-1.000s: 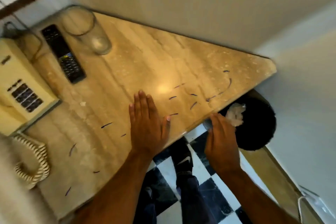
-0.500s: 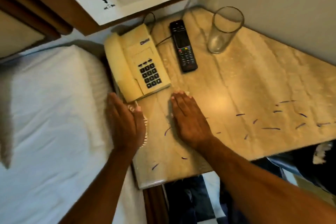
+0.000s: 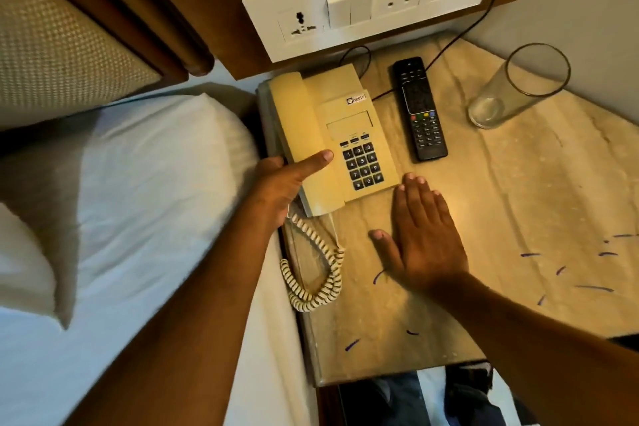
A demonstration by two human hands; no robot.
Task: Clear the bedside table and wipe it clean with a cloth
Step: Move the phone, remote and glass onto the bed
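Note:
The beige marble bedside table [image 3: 539, 204] carries a cream telephone [image 3: 345, 121] at its back left, a black remote [image 3: 420, 111] beside it and an empty drinking glass [image 3: 511, 90] at the back right. My left hand [image 3: 280, 187] clasps the telephone's left side, thumb lying across the handset. My right hand [image 3: 425, 239] lies flat on the tabletop, fingers together, fingertips by the telephone's front right corner. The coiled cord [image 3: 318, 270] hangs over the table's left edge. Several small purple slivers [image 3: 594, 288] are scattered over the surface. No cloth is in view.
A bed with white sheets and a pillow [image 3: 138, 204] borders the table on the left. A white socket panel [image 3: 363, 7] on a wooden board sits above the telephone, with a black cable running down. The wall closes the right side.
My left hand has gone from the bed edge by the cord up onto the telephone's left side. My right hand has slid a little toward the telephone's front corner. The view has come closer.

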